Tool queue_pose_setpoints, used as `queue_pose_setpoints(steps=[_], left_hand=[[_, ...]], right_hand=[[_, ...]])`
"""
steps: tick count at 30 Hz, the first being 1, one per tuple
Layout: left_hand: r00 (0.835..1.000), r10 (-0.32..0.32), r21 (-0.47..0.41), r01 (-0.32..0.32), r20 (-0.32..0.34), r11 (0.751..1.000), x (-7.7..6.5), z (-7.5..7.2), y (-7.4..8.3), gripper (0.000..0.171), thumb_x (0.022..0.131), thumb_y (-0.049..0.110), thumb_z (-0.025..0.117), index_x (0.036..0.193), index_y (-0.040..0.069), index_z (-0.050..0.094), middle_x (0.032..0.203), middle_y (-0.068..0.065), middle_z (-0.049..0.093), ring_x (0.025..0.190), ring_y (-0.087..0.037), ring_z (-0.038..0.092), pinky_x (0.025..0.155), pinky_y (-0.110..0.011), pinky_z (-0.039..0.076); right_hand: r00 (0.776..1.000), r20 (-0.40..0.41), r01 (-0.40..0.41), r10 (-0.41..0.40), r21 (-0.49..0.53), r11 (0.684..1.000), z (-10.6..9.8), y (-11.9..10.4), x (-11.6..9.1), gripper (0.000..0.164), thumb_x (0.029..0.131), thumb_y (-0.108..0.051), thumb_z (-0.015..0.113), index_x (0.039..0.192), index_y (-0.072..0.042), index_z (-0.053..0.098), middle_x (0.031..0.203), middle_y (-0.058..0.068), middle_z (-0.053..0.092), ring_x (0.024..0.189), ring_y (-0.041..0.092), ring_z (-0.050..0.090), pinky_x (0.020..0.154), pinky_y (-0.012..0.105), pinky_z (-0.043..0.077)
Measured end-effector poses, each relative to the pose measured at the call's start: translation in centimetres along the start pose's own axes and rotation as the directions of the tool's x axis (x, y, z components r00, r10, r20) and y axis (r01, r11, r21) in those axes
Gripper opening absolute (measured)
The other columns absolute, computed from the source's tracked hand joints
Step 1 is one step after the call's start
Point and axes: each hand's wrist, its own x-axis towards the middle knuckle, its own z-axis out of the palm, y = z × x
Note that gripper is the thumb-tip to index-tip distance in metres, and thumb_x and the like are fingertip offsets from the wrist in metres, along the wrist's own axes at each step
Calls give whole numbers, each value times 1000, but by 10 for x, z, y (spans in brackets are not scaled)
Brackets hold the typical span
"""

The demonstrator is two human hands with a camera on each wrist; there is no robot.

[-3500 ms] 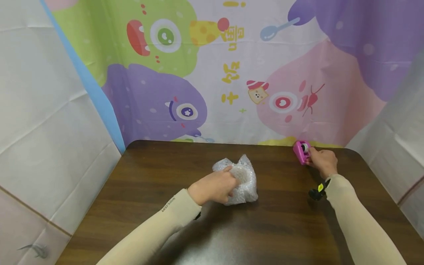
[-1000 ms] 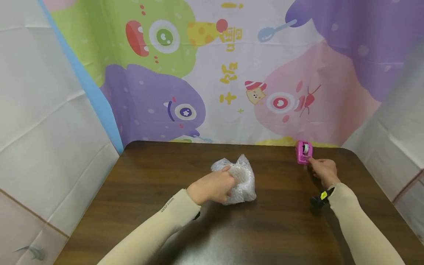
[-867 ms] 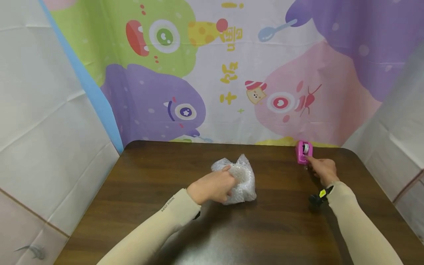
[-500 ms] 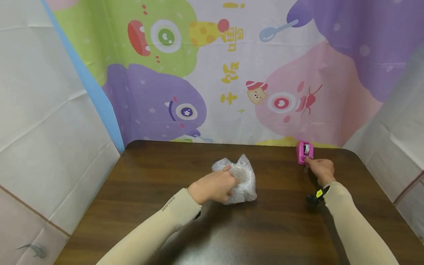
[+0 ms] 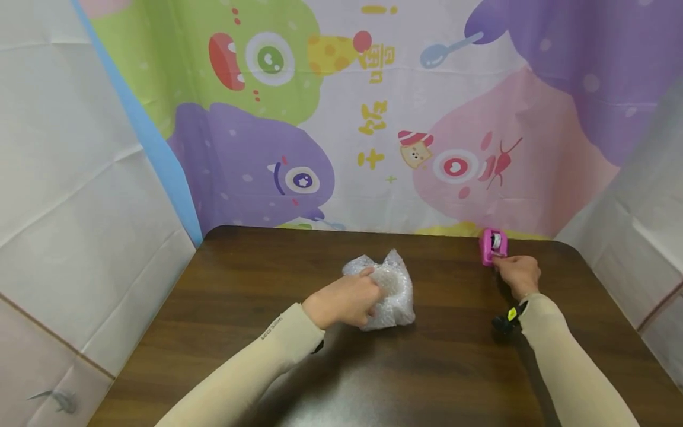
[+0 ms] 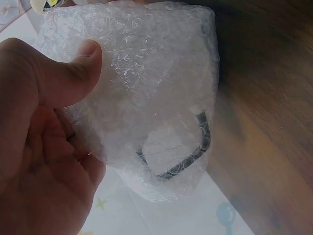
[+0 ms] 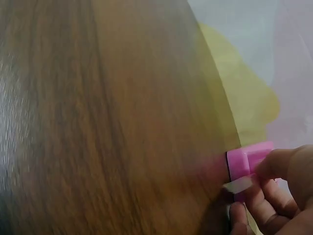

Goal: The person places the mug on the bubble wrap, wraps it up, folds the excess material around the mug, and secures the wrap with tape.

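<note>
The two hands are well apart from each other. The left hand point(image 5: 345, 299) grips the left side of a bubble-wrapped bundle point(image 5: 398, 303), with its thumb flat on the wrap. The bundle sits around the middle of the brown bench point(image 5: 256, 284), a little way in from the far edge. A dark, bent bar point(image 6: 186, 164) shows through the wrap.

The right hand point(image 5: 519, 274) is at the far edge of the bench, near the far right corner. It pinches a bit of clear tape point(image 7: 238, 185) at the front of a pink tape holder point(image 5: 486, 248), which has a white roll point(image 5: 496, 241) in it. A black gadget point(image 5: 501, 324) with a yellow patch is on the right wrist. Behind the bench hangs a cloth point(image 5: 368, 196) with funny monsters on it.
</note>
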Motion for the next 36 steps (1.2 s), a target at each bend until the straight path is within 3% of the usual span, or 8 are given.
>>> queue_pose_setpoints(steps=[5, 10, 13, 16, 21, 26, 31, 36], left_hand=[[1000, -13, -13, 13, 3, 1000, -1, 0, 0, 11, 88, 12, 75, 89, 18, 66, 74, 9, 64, 80, -10, 69, 126, -41, 29], [1000, -19, -2, 19, 5, 1000, -1, 0, 1, 10, 88, 16, 76, 89, 19, 66, 71, 10, 64, 78, -9, 70, 126, -41, 30], [999, -33, 31, 33, 5, 999, -1, -1, 1, 13, 86, 21, 78, 85, 21, 65, 69, 11, 64, 79, -9, 71, 125, -40, 31], [999, -48, 46, 48, 0, 998, -1, -1, 1, 15, 84, 24, 80, 83, 22, 65, 70, 12, 65, 82, -9, 72, 125, -39, 32], [999, -47, 52, 47, -10, 998, 1, 1, 4, 14, 84, 26, 80, 87, 23, 66, 74, 12, 68, 87, -8, 73, 123, -41, 34], [998, -58, 40, 58, -6, 998, 2, 3, 5, 15, 85, 24, 79, 91, 22, 66, 76, 12, 70, 89, -9, 73, 124, -44, 34], [997, -75, 32, 75, -14, 997, 2, 5, 6, 17, 88, 27, 79, 101, 21, 69, 81, 9, 72, 97, -14, 72, 124, -44, 34], [994, -105, 36, 106, -38, 994, 2, 6, 9, 18, 89, 30, 77, 103, 21, 70, 86, 7, 74, 101, -15, 71, 122, -44, 35]], right_hand=[[998, 9, 60, -60, -115, 991, 1, 5, 2, 42, 96, -29, 64, 111, 8, 74, 131, 34, 61, 126, 56, 46, 106, 60, 43], [997, -2, 81, -82, -98, 992, 4, 8, -2, 44, 97, -29, 64, 116, 9, 71, 126, 31, 66, 119, 49, 51, 95, 55, 48], [986, -23, 161, -163, -91, 983, 11, 4, -9, 44, 97, -32, 63, 115, 6, 72, 120, 29, 69, 112, 44, 55, 88, 49, 48], [959, -26, 280, -284, -98, 955, 19, -5, -21, 39, 97, -32, 64, 112, 3, 74, 116, 27, 71, 106, 42, 59, 86, 48, 46], [880, -37, 469, -474, -98, 878, 32, -25, -48, 25, 95, -24, 70, 102, -1, 76, 101, 22, 75, 88, 35, 65, 77, 41, 48], [813, -24, 581, -582, -19, 814, 43, -48, -74, 14, 92, -16, 75, 97, -3, 77, 94, 15, 77, 81, 22, 67, 70, 23, 49], [790, 18, 608, -613, 98, 788, 44, -65, -100, 12, 92, -14, 77, 98, -4, 76, 91, 13, 77, 80, 14, 70, 68, 14, 51], [796, 45, 588, -604, 178, 789, 43, -76, -125, 14, 91, -20, 80, 98, -8, 76, 90, 9, 78, 79, 4, 68, 68, 16, 51]])
